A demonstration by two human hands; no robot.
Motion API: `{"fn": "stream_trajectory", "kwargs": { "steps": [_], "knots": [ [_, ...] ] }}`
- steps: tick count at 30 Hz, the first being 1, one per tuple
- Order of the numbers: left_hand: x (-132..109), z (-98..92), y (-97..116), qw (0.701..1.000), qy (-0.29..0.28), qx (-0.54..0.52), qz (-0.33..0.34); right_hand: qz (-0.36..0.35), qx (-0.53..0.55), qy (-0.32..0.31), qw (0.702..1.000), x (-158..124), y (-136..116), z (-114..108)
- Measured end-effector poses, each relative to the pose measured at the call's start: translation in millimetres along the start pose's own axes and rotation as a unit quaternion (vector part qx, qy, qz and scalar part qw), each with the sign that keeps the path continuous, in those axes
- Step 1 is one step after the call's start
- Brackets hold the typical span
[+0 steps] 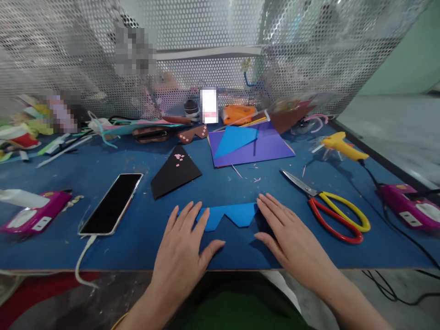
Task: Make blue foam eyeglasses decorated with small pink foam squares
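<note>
A light blue paper piece (229, 214) with a zigzag lower edge lies on the blue table (144, 247) near its front edge. My left hand (184, 245) rests flat with fingers stretched out, its fingertips on the paper's left end. My right hand (287, 233) lies flat too, fingers extended and touching the paper's right end. Neither hand grips anything.
Scissors (330, 208) with red and yellow handles lie to the right, a yellow glue gun (342, 146) beyond. A phone (112, 204) on a white cable lies left, beside a black paper triangle (173, 172). Purple and blue sheets (247, 144) sit behind. Pink devices (34, 215) (409, 206) flank both sides. A perforated metal screen (206, 55) backs the table.
</note>
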State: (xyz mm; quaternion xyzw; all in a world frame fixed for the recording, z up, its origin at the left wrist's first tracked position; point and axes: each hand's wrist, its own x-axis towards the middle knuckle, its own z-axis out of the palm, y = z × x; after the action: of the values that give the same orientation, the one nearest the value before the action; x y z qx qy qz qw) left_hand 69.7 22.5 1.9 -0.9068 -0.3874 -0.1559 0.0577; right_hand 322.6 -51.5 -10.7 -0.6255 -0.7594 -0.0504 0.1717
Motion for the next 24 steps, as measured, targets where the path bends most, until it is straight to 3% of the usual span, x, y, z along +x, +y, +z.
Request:
{"fn": "stream_trajectory", "kwargs": {
  "steps": [4,8,15,24],
  "knots": [
    [4.8,-0.2,11.7,0.997,-0.003,-0.017,0.069,-0.013,-0.001,0.045,0.999,-8.1,-9.3,-3.5],
    [14.0,3.2,24.2,0.987,-0.037,-0.078,0.133,-0.075,-0.007,0.029,0.997,-11.1,-20.3,-1.8],
    [18.5,8.8,26.9,0.982,-0.058,-0.099,0.151,-0.078,-0.032,0.024,0.996,-7.9,-27.6,6.2],
    [19.8,8.3,24.8,0.981,-0.066,-0.079,0.167,-0.044,0.011,0.005,0.999,-5.2,-24.8,-4.5]
  ]
}}
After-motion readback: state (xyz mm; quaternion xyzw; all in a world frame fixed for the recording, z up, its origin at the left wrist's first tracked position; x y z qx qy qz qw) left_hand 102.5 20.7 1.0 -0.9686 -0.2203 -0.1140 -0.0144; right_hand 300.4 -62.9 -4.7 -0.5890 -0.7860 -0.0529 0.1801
